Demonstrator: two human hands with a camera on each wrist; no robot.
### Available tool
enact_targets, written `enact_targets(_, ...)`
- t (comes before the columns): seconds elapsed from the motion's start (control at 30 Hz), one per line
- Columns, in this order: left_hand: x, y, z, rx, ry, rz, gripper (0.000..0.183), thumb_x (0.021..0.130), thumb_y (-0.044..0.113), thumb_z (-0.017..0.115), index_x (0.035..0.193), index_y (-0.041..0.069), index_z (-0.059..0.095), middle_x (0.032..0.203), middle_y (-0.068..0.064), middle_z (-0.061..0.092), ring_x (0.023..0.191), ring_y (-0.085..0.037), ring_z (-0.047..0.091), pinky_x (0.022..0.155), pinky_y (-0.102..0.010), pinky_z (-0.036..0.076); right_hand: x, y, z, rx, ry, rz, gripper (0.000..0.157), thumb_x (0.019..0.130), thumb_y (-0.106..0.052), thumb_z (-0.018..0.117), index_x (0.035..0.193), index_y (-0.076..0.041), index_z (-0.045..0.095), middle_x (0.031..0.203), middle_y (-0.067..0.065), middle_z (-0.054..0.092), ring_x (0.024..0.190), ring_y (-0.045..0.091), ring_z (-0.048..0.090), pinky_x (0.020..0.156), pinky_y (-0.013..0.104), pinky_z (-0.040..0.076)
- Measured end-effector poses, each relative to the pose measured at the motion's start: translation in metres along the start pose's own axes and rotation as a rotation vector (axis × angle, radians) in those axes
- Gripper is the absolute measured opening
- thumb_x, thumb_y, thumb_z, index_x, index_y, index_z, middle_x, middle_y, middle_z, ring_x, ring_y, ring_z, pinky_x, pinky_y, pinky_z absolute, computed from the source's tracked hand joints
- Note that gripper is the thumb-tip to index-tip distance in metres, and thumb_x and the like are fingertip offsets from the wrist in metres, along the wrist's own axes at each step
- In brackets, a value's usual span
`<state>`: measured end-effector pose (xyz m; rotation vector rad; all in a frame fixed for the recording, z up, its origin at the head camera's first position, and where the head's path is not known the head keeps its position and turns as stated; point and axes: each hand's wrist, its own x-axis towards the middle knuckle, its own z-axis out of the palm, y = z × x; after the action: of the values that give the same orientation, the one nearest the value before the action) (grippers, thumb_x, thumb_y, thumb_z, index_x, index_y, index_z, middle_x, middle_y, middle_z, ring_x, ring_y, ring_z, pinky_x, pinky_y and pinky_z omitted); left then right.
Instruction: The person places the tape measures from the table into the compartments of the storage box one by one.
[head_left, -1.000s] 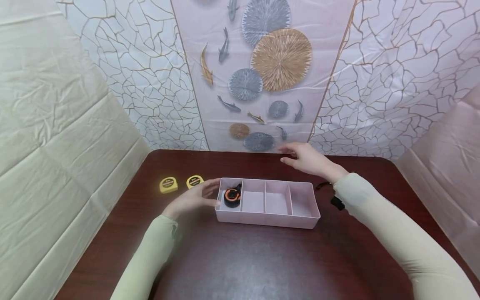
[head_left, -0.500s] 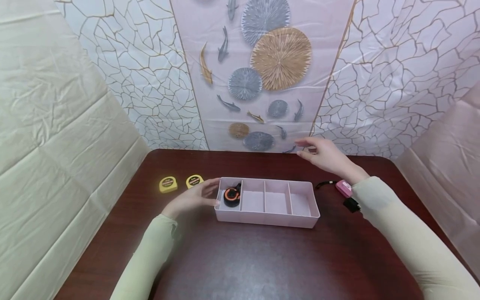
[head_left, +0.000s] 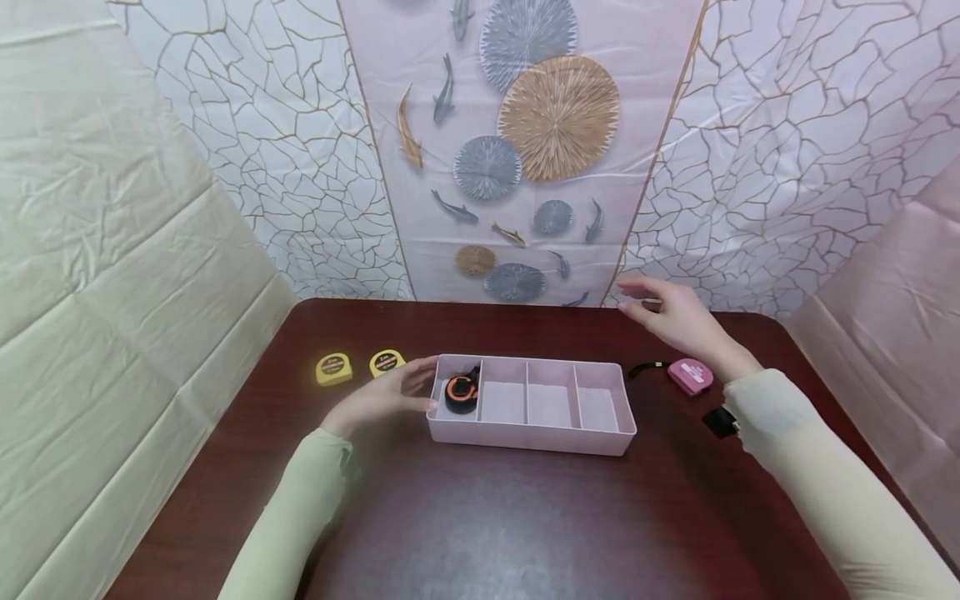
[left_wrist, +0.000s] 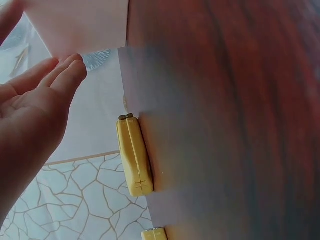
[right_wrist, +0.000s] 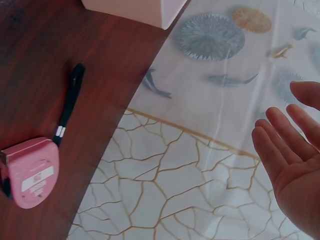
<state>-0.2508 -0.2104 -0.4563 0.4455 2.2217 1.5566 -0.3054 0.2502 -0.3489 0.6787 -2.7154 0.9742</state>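
Observation:
A pale pink divided box (head_left: 531, 437) stands on the dark table, with an orange and black tape measure (head_left: 461, 392) in its leftmost compartment. My left hand (head_left: 380, 402) is at the box's left end, fingers and thumb spread along it; in the left wrist view the fingertips (left_wrist: 74, 75) are near the box wall (left_wrist: 82, 25). Above the table's back right part my right hand (head_left: 678, 321) hovers with relaxed fingers and holds nothing. Nearest to it lies a pink tape measure (head_left: 690, 377) with a black strap (right_wrist: 70, 107), seen in the right wrist view too.
Two yellow tape measures lie left of the box: one farther out (head_left: 333, 369), the other (head_left: 386, 362) just behind my left hand. A patterned curtain (head_left: 510, 167) hangs behind the table's back edge. Pale cloth (head_left: 135, 275) closes off the sides.
My right hand has moved to the right, away from above the back of the box, uncovering the pink tape measure beside the forearm. My left hand has stayed at the box's left end.

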Motion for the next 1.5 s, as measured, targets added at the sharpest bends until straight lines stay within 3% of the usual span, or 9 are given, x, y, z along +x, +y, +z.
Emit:
enact_targets(0.2, 0.001, -0.003, -0.001, -0.008, -0.021, 0.007, 0.083, 0.089, 0.015, 0.079, 0.158, 0.018, 0.033, 0.16, 0.002, 0.037, 0.147, -0.017, 0.033, 0.119, -0.041, 0.027, -0.01, 0.012, 0.0, 0.008, 0.03, 0.05, 0.04, 0.1, -0.021, 0.065, 0.136, -0.003, 0.06, 0.134, 0.018, 0.062, 0.121, 0.039, 0.061, 0.099, 0.052, 0.049)
enact_targets(0.43, 0.003, -0.003, -0.001, 0.0, -0.019, 0.018, 0.082, 0.089, 0.015, 0.079, 0.157, 0.019, 0.034, 0.158, 0.003, 0.039, 0.145, -0.015, 0.036, 0.117, -0.04, 0.032, -0.024, 0.026, -0.007, -0.035, 0.062, 0.08, 0.042, 0.101, -0.024, 0.064, 0.136, -0.002, 0.059, 0.13, 0.022, 0.064, 0.114, 0.043, 0.064, 0.094, 0.056, 0.049)
enact_targets(0.9, 0.004, -0.005, -0.002, 0.013, -0.025, 0.035, 0.087, 0.088, 0.013, 0.079, 0.16, 0.015, 0.029, 0.162, -0.002, 0.033, 0.148, -0.02, 0.031, 0.119, -0.042, 0.026, -0.041, 0.058, -0.008, -0.094, 0.047, 0.174, 0.045, 0.101, -0.026, 0.063, 0.136, 0.002, 0.056, 0.131, 0.026, 0.061, 0.116, 0.045, 0.06, 0.098, 0.06, 0.043)
enact_targets(1.5, 0.001, -0.005, -0.002, 0.003, -0.006, 0.03, 0.083, 0.088, 0.014, 0.079, 0.158, 0.019, 0.035, 0.159, 0.004, 0.039, 0.146, -0.014, 0.034, 0.119, -0.039, 0.028, -0.057, 0.084, 0.002, -0.091, 0.113, 0.202, 0.044, 0.102, -0.025, 0.06, 0.135, 0.005, 0.058, 0.131, 0.029, 0.06, 0.114, 0.048, 0.059, 0.096, 0.061, 0.043)
